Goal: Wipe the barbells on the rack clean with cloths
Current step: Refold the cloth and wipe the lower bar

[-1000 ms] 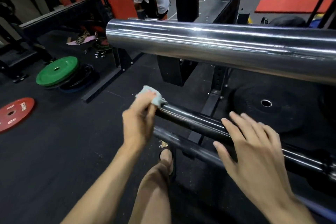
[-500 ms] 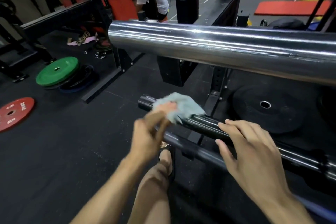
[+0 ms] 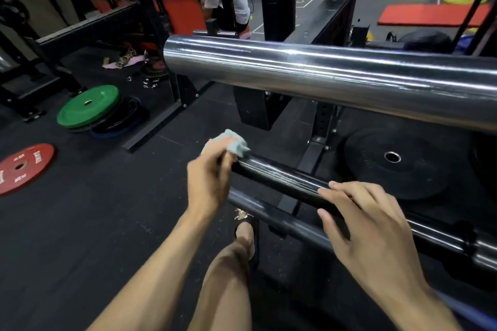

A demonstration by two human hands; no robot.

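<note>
Head view, left hand point(image 3: 212, 177): fingers curled round a small crumpled pale-green cloth point(image 3: 233, 144), pressing it onto the near end of a dark glossy barbell sleeve point(image 3: 282, 179)
Right hand point(image 3: 368, 226): fingers loosely bent and spread, fingertips point(image 3: 333, 185) resting on top of the same dark sleeve, thumb on its near side; it grips nothing
Cloth position: bunched at the very tip of the dark sleeve, partly hidden behind the left fingers
Dark sleeve: runs from the cloth down and to the right under the right hand, toward the frame's right edge, streaked with thin light marks
Lower bar: a second grey steel barbell shaft point(image 3: 269, 212) lies just below and nearer, parallel to the dark sleeve
Upper bar: a thick polished chrome barbell sleeve point(image 3: 322, 75) crosses the upper frame, well above both hands
Rack: black steel rack upright with holes point(image 3: 321, 121) stands behind the dark sleeve
Body: bare knee and a foot in a dark sandal point(image 3: 246, 234) sit between the two forearms
Floor right: black rubber bumper plate point(image 3: 392, 162) lies flat behind the bars
Floor left: green round weight plate point(image 3: 88, 105) tops a low stack; red round weight plate point(image 3: 21, 168) lies flat alone nearby
Background: a person in a white shirt point(image 3: 231, 0) stands beyond the rack
</note>
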